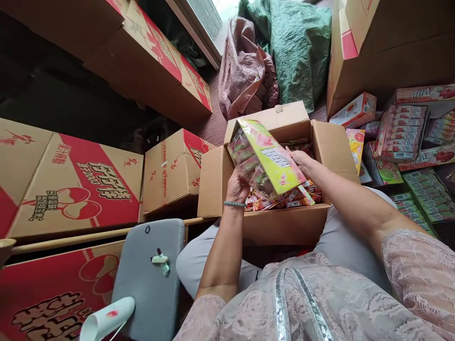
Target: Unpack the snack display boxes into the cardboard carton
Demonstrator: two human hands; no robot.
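- Evidently a two-handed hold: yellow-green and pink display box, one, tilted above the open carton, its packet-filled side turned toward the left.
- Left hand, one: curled around the lower left side of the box, against the packets; probably there to keep them from sliding out of the slanted box.
- Right hand, one: closed on the box's right edge, apparently to steady the printed panel.
- Bracelet, one, beaded, on the left wrist.
- Open carton, one, standing between the person's knees, presumably for short reach; three flaps visible, folded outward, which leaves the mouth free.
- Loose packets, many, heaped inside the carton; too overlapped to count.
- Red-and-tan cartons, at least four, ranked and stacked along the left, likely to keep the floor space in front usable.
- Pink sack, one, slumped beyond the carton; green sacking beside it, one sack or two, cannot tell.
- Orange box, one, tilted on the right-hand pile.
- Clear-wrapped pack, one, near it, packets in rows; further packs around it, number unclear.
- Grey board, one, at lower left, with one white roll-like object before it.
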